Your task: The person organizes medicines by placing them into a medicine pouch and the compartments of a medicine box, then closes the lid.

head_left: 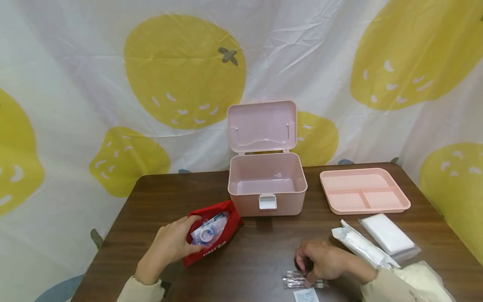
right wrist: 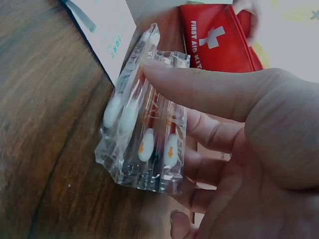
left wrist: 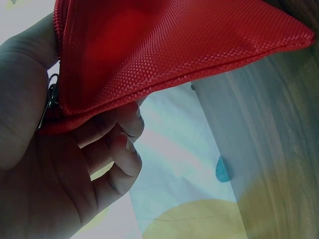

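My left hand (head_left: pixel 170 241) grips the red first aid pouch (head_left: pixel 235 219) by its left end, thumb at the front rim and fingers at the back. The pouch's mouth gapes, showing clear plastic packaging and a white ring-shaped item (head_left: pixel 206 235) inside. In the left wrist view the zipper pull (left wrist: pixel 50 97) hangs beside the palm. My right hand (head_left: pixel 326 261) pinches several cotton swabs (right wrist: pixel 146 144) in clear wrappers, low over the table's front. These swabs have white tips, some with orange arrows. A small white printed packet (head_left: pixel 306 295) lies just in front of them.
Behind the pouch stands a pink box (head_left: pixel 268 205) with its lid raised. A pink divided tray (head_left: pixel 364 209) lies at the back right. White wrapped packages (head_left: pixel 388 235), a long wrapped roll (head_left: pixel 362 245) and a pale bundle (head_left: pixel 422 281) lie around my right forearm.
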`<state>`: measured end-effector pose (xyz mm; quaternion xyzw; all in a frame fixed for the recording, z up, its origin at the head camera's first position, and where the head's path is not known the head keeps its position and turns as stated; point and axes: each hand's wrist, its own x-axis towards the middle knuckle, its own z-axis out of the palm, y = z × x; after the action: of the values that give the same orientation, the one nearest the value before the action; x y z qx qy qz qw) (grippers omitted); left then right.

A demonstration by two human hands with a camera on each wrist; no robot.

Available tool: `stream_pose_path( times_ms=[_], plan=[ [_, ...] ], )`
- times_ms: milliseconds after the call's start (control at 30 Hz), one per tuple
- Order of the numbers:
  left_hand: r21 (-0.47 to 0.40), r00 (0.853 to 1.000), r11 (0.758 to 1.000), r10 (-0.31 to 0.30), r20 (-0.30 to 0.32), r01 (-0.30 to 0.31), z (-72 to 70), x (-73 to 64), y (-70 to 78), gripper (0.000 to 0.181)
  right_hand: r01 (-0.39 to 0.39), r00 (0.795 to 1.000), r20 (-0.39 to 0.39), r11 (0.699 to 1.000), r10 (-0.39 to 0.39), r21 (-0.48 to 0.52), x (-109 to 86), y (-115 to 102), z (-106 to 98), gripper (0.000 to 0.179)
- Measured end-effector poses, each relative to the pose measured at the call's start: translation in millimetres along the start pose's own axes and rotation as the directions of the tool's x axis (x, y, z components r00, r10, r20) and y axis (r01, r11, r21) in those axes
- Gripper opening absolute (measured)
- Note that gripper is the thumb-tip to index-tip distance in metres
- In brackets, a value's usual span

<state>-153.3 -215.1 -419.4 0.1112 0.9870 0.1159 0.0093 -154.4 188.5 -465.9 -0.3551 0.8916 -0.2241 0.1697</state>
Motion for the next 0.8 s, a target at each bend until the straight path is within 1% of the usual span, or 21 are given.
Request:
stream_pose_path(
  times_ms=[67, 133, 300, 533, 633, 800],
  plan=[
    [-0.001, 1.000, 1.000, -0.001, 0.001, 0.001, -0.2, 0.1, -0.2, 0.072, -0.002, 1.000, 0.003, 1.000, 0.002, 0.013, 0.4, -1, 0, 0.036],
    [-0.004, 1.000, 1.000, -0.003, 0.004, 0.003, -0.4, 0.0, -0.2, 0.073, -0.007, 1.000, 0.011, 0.999, 0.006, 0.049, 1.6, -1, -1, 0.036],
    [-0.006, 1.000, 1.000, -0.002, 0.002, 0.002, -1.0, 0.2, -0.2, 0.072, 0.011, 1.000, 0.024, 0.991, -0.014, 0.131, 5.6, -2, -1, 0.034],
    [-0.003, 1.000, 1.000, 0.007, -0.006, -0.007, -1.3, 0.2, 0.2, 0.071, -0.015, 0.999, 0.036, 0.987, 0.010, 0.159, 8.5, -5, -2, 0.023],
    [-0.008, 1.000, 1.000, 0.005, -0.002, -0.005, -1.4, 0.0, 0.3, 0.072, 0.014, 0.999, 0.034, 0.983, -0.021, 0.185, 10.4, -5, -3, 0.021],
    [-0.008, 1.000, 1.000, 0.001, 0.002, -0.001, -1.1, -0.1, -0.2, 0.072, 0.056, 0.998, 0.015, 0.959, -0.062, 0.276, 15.0, -3, -10, 0.019]
  ],
)
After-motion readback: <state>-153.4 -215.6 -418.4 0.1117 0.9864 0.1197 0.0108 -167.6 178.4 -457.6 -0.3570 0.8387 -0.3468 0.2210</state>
